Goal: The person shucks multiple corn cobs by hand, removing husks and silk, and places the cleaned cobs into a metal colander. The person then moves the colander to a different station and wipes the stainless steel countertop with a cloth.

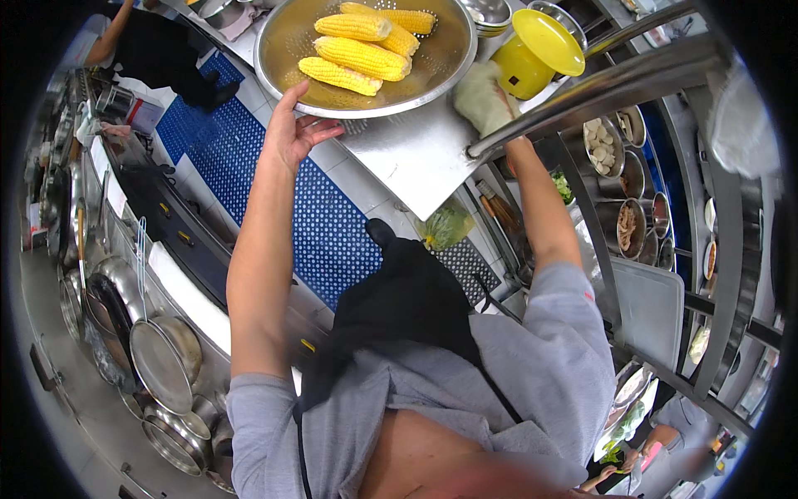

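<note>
A steel colander (368,113) with several ears of yellow corn (361,57) in it is at the top of the view. My left hand (298,128) grips its near-left rim, thumb up against the edge and fingers spread underneath. At the bowl's right side is my right hand (506,103), mostly hidden by a pale cloth (480,96) that it holds. The cloth is blurred and reaches the colander's rim; whether it presses on it I cannot tell. Below the colander extends a steel worktop (405,165).
A yellow pot (522,65) with a yellow lid (548,40) stands right of the colander. Steel shelf rails (598,81) cross above my right forearm. Pans (162,368) line the left counter. One co-worker (156,50) stands top left, another person (670,430) bottom right. A bagged green vegetable (446,224) lies low.
</note>
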